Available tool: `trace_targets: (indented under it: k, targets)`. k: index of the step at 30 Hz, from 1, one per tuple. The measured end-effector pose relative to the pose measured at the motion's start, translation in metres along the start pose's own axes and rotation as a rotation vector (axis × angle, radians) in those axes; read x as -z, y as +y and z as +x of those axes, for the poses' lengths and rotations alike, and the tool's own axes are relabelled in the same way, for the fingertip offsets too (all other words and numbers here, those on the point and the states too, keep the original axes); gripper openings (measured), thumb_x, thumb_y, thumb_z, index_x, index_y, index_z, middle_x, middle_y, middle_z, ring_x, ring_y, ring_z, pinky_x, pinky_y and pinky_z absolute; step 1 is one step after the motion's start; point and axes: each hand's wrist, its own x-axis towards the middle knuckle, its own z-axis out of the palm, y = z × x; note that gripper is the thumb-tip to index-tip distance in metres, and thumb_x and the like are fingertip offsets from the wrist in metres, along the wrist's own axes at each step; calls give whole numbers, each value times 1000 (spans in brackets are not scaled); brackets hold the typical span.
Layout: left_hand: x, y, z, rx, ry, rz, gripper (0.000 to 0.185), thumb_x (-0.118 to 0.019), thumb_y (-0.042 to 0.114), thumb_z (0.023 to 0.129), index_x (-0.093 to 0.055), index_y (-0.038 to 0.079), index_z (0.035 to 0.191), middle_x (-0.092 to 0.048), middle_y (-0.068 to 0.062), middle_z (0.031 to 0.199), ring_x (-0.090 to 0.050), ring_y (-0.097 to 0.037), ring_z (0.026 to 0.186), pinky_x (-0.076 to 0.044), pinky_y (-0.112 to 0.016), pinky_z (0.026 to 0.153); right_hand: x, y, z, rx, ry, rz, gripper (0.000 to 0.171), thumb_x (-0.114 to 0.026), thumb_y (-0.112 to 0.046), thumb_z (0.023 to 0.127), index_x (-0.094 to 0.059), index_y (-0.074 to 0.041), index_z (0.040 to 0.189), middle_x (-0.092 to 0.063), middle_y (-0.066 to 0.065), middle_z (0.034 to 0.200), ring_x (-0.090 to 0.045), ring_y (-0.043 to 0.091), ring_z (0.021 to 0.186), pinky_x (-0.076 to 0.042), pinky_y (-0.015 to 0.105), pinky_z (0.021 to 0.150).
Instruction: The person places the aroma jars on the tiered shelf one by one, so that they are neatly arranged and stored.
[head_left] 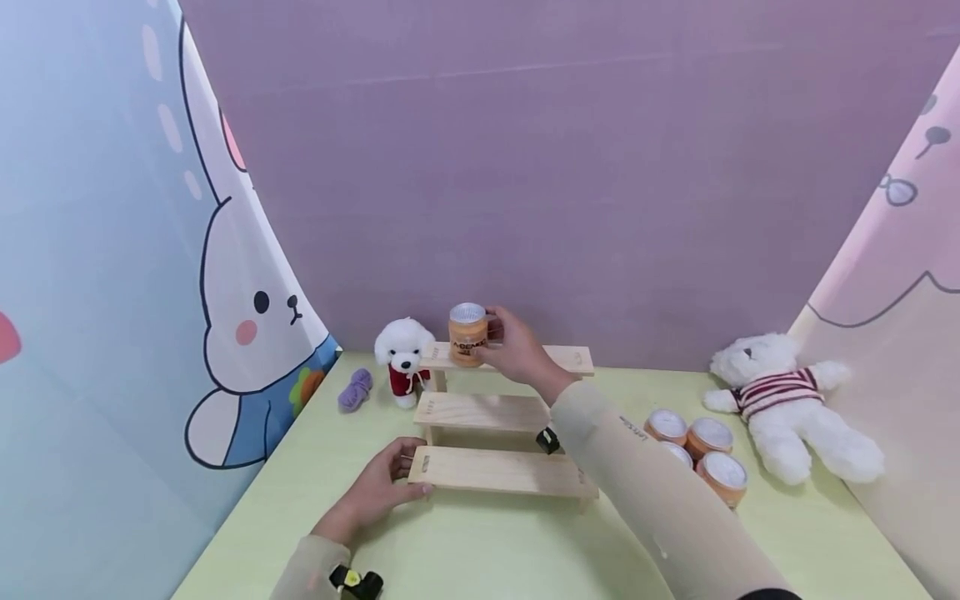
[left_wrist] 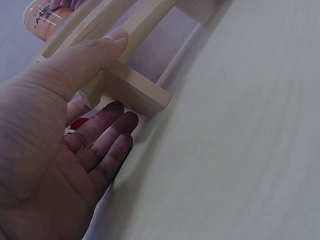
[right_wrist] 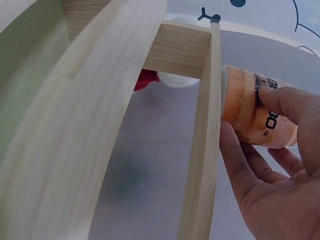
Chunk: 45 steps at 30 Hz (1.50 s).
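Gripping an orange can (head_left: pixel 468 335) on the wooden step shelf (head_left: pixel 501 412)'s top tier — right hand (head_left: pixel 517 348).
Left hand (head_left: pixel 378 487) lies flat and spread, thumb pressing the bottom step's left end — holding nothing.

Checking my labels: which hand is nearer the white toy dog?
Left. The left hand rests at the lowest shelf's end below the white toy dog; the right hand grips the can.

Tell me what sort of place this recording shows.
Probably a staged tabletop set, not a real room: cartoon-printed backdrop panels wall in a pale green table holding a stepped wooden rack, orange cans and plush toys.
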Motion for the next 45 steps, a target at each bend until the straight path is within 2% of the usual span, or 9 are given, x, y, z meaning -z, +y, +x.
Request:
trace_targets:
  k: [16, 23, 33, 39, 45]
  targets:
    - [0, 0, 0, -11, -15, -4, 74, -90, 27, 85, -52, 11, 146, -63, -8, 129, -63, -24, 114, -49, -41, 102, 1, 5, 1, -4, 6, 0, 76, -82, -14, 92, -41, -10, 156, -61, 12, 137, -60, 32, 124, -51, 47, 104]
    - [3, -3, -1, -14, -4, -10, 74, -91, 27, 84, -52, 11, 145, -63, -9, 128, -63, -25, 114, -49, -40, 101, 19, 6, -6, -1, -29, 17, 77, -81, -15, 94, -39, -11, 158, -56, 15, 145, -55, 39, 134, -51, 49, 104]
    - [2, -4, 0, -26, -14, -7, 74, -91, 27, 84, -53, 10, 145, -64, -8, 128, -63, -24, 115, -49, -41, 102, 75, 1, -55, 88, -26, 13, 61, -77, -15, 97, -49, -7, 151, -56, 12, 147, -54, 34, 135, -50, 49, 106]
    - [1, -5, 1, -37, -17, -11, 74, -91, 26, 84, -52, 9, 145, -64, -9, 128, -63, -25, 116, -49, -39, 102, 94, 0, -89, 107, -8, -57, 57, -76, -20, 99, -52, -10, 149, -57, 7, 146, -56, 29, 133, -50, 45, 107]
    - [2, -7, 3, -41, -23, -18, 74, -91, 25, 84, -52, 9, 145, -64, -9, 127, -64, -25, 115, -50, -36, 101, 107, 3, -120, 124, 29, -105, 54, -78, -21, 97, -56, -12, 146, -59, 6, 143, -58, 32, 132, -51, 46, 106]
